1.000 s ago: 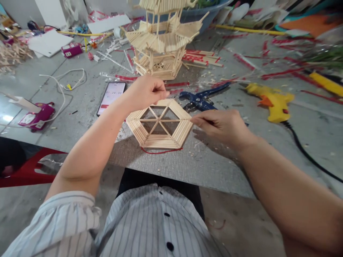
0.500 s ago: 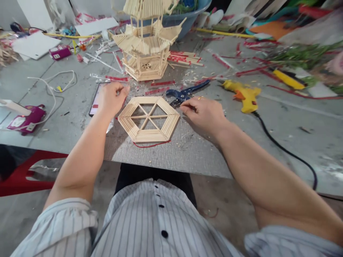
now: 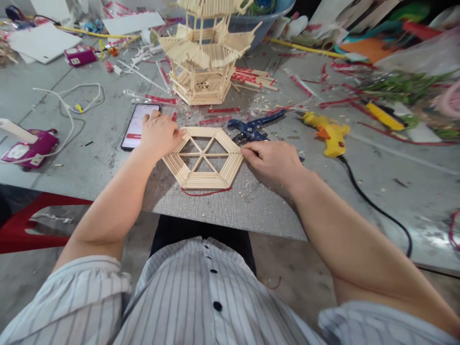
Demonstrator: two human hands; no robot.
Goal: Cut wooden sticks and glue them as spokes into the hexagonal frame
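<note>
The hexagonal stick frame [image 3: 203, 158] is pale natural wood, like the stick pagoda model [image 3: 203, 52] behind it. A thin red thread [image 3: 204, 192] curves along its near edge. The desk [image 3: 108, 158] is grey, flecked with red strips. The cutting pliers [image 3: 253, 128] have blue handles; the glue gun [image 3: 328, 132] is yellow with an orange trigger and black cord. The phone [image 3: 136, 125] shows a white and red screen. The shirt [image 3: 201, 297] is white with thin dark stripes and black buttons.

A tall stick pagoda [image 3: 203, 62] stands at the back of the grey table [image 3: 377, 158]. A phone [image 3: 138, 125] lies face up to the left, blue pliers [image 3: 251, 128] and a yellow glue gun [image 3: 328, 132] to the right. A magenta box [image 3: 27, 151] sits far left, near a white cable [image 3: 77, 103].
</note>
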